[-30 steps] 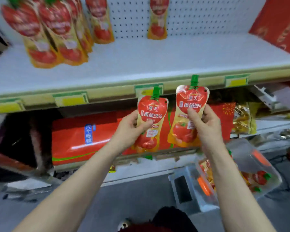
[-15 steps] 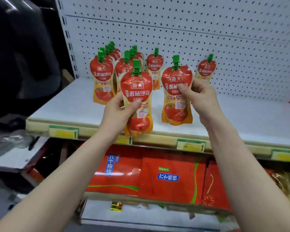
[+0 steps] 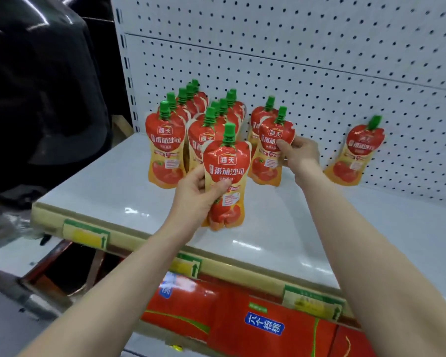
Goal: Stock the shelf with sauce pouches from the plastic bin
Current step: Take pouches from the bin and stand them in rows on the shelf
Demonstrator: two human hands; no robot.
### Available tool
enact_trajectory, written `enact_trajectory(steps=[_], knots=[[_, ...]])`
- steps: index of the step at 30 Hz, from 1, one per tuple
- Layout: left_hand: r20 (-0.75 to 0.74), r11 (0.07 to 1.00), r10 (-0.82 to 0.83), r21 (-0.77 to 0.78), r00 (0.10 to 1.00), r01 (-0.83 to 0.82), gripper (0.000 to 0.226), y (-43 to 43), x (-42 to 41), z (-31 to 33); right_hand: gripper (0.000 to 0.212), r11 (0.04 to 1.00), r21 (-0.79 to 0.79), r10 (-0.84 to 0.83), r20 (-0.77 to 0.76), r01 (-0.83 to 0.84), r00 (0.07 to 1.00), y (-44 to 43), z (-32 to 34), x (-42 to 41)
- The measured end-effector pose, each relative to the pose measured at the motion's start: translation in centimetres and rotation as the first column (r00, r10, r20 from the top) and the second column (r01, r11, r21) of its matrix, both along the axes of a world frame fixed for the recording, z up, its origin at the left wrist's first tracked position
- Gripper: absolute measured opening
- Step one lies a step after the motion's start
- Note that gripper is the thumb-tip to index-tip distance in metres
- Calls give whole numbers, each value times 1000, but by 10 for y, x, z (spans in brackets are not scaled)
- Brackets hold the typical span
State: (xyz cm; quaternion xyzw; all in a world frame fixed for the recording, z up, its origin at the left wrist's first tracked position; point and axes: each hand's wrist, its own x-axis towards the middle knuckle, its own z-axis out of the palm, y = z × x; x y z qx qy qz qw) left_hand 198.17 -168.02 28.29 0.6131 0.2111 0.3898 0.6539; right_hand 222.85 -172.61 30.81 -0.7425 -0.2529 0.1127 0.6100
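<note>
My right hand [image 3: 298, 153] has now set its red-and-yellow green-capped sauce pouch [image 3: 271, 148] onto the white shelf [image 3: 281, 228]; my left hand [image 3: 198, 194] grips another pouch [image 3: 225, 176], placed next, I think.

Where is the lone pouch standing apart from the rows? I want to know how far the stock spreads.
In the head view, the lone pouch stands far right on the shelf, leaning on the pegboard, beyond the right hand.
</note>
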Motion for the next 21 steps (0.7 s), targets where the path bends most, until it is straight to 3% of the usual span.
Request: enact_trajectory(steps=[7,14,18,19,21], knots=[[-2,1000,2,3,1000,-2,26,6,15,-5,2,994,26,108,26,-109,994,38,-3,15],[0,1000,-17,-5,1000,17,29,5,19,-5,16,992,1,128,45,-128,991,38,0,15],[4,999,-44,0,999,44,27,2,20,-6,32,996,-49,-66,246,80,967,9,17,-1],[9,999,-54,2,999,54,27,0,21,-6,30,998,-4,-63,248,66,967,-2,25,-10],[15,997,-74,2,997,74,28,-3,24,-6,36,985,36,164,119,-169,979,-27,39,-34]])
